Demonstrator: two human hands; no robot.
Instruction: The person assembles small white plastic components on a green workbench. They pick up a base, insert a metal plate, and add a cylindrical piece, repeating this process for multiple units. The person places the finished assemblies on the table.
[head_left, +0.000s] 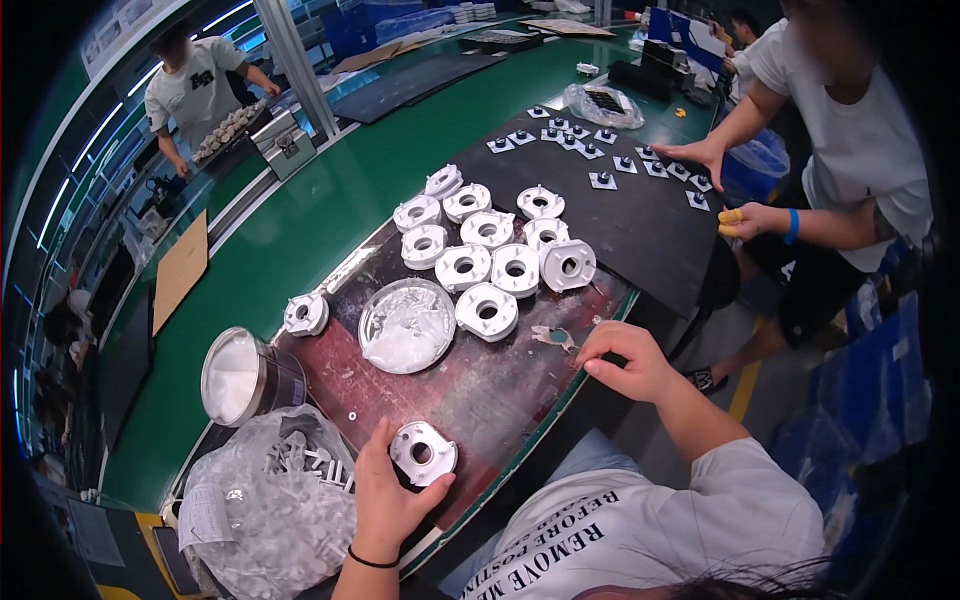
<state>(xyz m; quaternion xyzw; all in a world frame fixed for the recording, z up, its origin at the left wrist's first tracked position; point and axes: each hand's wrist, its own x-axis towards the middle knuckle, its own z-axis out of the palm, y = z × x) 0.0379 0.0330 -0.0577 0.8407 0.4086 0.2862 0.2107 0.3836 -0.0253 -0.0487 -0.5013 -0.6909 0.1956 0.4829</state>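
White part [441, 453] — rounded, small-studded, open at the centre

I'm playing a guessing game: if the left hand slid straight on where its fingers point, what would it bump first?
Probably the round dish of small pieces, ahead of the left hand and its white part. Heights are hard to judge here.

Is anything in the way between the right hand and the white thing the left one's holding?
Nothing I can see. Between the right hand and the white part in the left hand is just reddish worktop; the small scrap lies aside.
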